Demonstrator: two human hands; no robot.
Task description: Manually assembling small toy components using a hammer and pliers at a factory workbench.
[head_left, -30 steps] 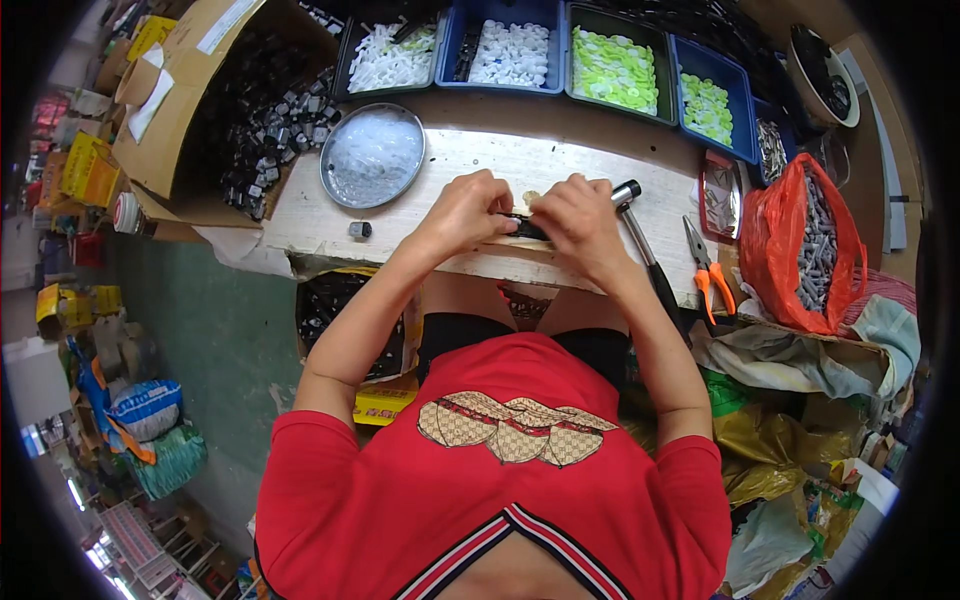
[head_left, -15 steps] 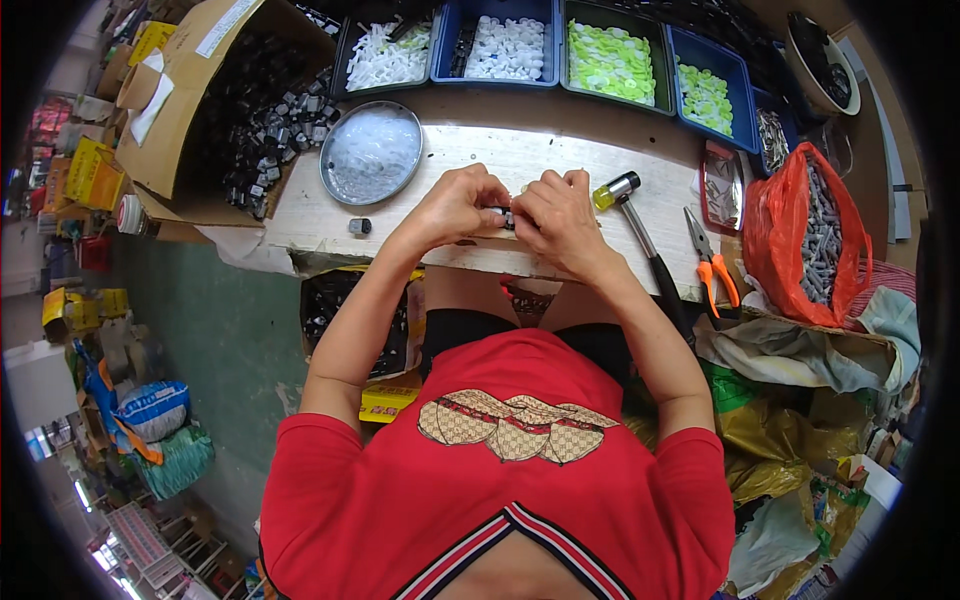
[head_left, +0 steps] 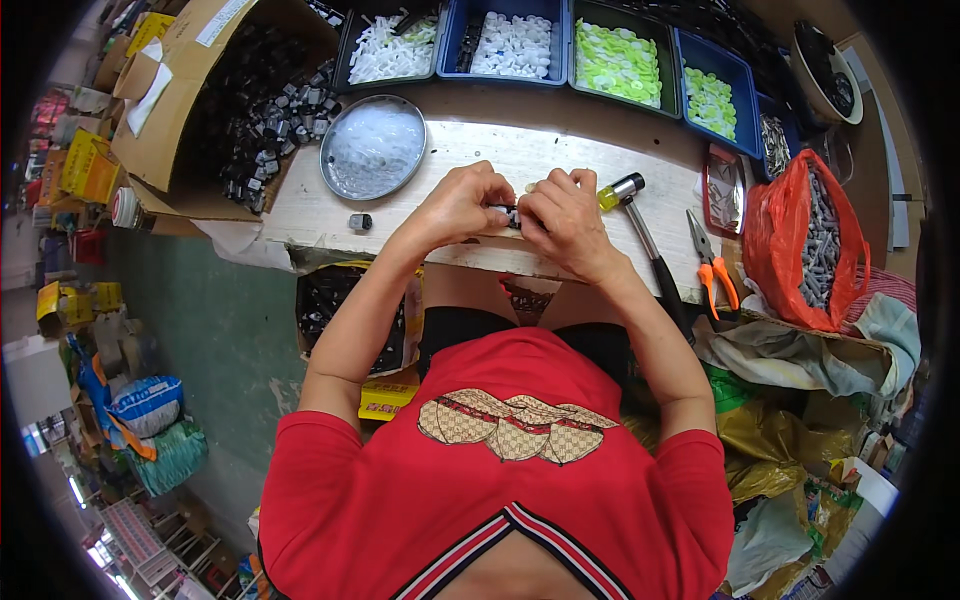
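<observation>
Flanking your hands, a round metal dish (head_left: 373, 148) and hammer (head_left: 648, 243); left hand (head_left: 458, 203) and right hand (head_left: 562, 217) pinch one small black part (head_left: 506, 212).

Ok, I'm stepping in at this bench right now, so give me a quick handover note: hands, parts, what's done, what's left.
Left hand and right hand: both closed together on a small black part over the wooden board; what the fingers do to it is hidden.
Supplies: black parts in the cardboard box, clear pieces in the round metal tray, white and green pieces in the bins behind.
Tools: hammer and orange-handled pliers lie at the right, untouched.
Done: one black piece sits loose on the board; its state is unclear.
Left: the part in hand, and a large stock in the box.
</observation>
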